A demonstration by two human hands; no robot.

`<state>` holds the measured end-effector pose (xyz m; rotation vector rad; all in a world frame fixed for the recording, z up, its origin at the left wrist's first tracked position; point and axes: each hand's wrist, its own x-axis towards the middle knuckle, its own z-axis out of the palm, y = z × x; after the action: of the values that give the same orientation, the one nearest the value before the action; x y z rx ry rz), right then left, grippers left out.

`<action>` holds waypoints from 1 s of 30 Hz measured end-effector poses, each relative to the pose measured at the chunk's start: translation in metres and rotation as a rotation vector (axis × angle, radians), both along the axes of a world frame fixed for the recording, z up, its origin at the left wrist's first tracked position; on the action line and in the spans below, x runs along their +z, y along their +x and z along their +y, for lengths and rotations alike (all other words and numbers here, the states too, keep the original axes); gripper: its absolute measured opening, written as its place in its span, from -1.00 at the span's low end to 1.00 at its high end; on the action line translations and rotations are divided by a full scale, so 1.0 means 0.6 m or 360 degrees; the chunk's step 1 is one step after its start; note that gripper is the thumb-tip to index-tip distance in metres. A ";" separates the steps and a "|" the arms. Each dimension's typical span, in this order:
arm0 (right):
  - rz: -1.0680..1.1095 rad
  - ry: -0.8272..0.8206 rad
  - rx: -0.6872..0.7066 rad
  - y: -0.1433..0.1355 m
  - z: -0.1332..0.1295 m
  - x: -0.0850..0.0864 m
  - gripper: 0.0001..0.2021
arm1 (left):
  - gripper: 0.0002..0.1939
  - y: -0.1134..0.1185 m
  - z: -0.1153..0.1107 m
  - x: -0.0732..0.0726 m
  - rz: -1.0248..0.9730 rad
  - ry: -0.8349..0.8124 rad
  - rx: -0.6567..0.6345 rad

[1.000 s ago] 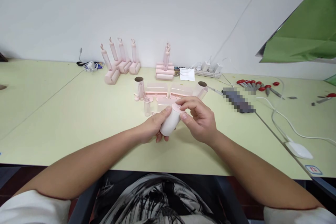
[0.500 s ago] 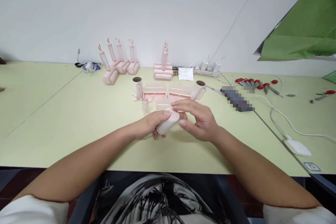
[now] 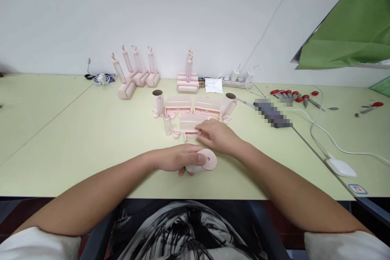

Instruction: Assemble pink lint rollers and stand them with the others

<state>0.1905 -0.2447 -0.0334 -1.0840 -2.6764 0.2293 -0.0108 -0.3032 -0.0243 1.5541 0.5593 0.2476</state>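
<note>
A white roll (image 3: pixel 196 167) with a round pink end cap (image 3: pixel 210 159) lies in my left hand (image 3: pixel 178 158), whose fingers wrap it and whose thumb rests on the cap. Beyond it, my right hand (image 3: pixel 217 135) reaches over a pink case (image 3: pixel 193 122) with a clear cover, fingertips at its right side; whether they grip a part is hidden. Left of that case stand a small clear pink tube (image 3: pixel 167 124) and a small pink loop piece (image 3: pixel 176 134). Two more open pink cases (image 3: pixel 178 106) (image 3: pixel 207 107) sit behind.
Two upright rolls (image 3: pixel 157 96) (image 3: pixel 229 103) flank the cases. Pink rollers with upright handles (image 3: pixel 135 69) (image 3: pixel 188 77) stand by the wall. At right lie a blurred dark object (image 3: pixel 272 113), red-handled tools (image 3: pixel 289 95), a white cable and a white charger (image 3: pixel 341 167).
My left hand has moved nearer the table's front edge with the roll, its capped end now turned right. My right hand has left the roll and come down at the front case.
</note>
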 end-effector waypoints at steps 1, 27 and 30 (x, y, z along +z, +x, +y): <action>-0.0042 -0.0003 -0.0025 -0.001 -0.001 0.000 -0.73 | -0.41 0.000 0.000 0.001 0.0006 -0.0003 -0.0004; 0.1230 -0.0721 -0.0286 -0.009 -0.013 0.001 -0.69 | -0.31 0.004 0.013 -0.011 0.0004 -0.0406 0.0799; 0.1229 -0.0800 -0.0322 -0.009 -0.016 0.006 -0.62 | -0.30 0.003 0.014 -0.006 -0.0037 -0.0394 0.0882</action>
<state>0.1852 -0.2541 -0.0296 -1.0800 -1.8397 1.0741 -0.0089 -0.2947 -0.0280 1.1317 0.9607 0.5922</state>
